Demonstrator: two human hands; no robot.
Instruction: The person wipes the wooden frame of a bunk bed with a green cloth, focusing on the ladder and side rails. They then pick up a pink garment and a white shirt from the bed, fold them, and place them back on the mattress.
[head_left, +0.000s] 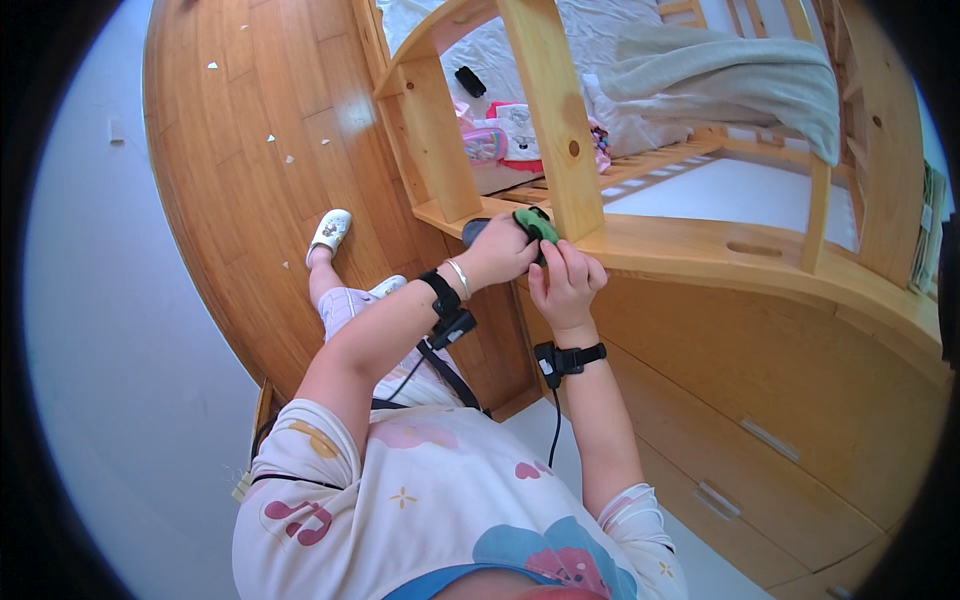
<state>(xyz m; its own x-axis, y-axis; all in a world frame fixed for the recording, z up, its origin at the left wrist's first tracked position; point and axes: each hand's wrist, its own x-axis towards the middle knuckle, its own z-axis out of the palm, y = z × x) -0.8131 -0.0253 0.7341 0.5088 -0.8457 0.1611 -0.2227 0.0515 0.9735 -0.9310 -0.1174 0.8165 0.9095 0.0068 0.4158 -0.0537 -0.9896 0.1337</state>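
A small green item with black edges (535, 223), seemingly of cloth, is pinched between my two hands just above the wooden bed rail. My left hand (499, 247) grips it from the left, its back towards me. The bent fingers of my right hand (568, 279) hold its right side beside the foot of a wooden post (551, 112). Something dark grey (472, 232) shows behind my left hand; whether it belongs to the green item I cannot tell. My hands hide much of the green item.
Behind the rail (675, 236), a bed with white sheets (577, 30) holds a black object (470, 81), pink items (484, 144) and a grey-beige blanket (720, 71). Drawers (742, 450) lie below right. White scraps (271, 138) dot the wooden floor (247, 187). Cables hang from both wrist straps.
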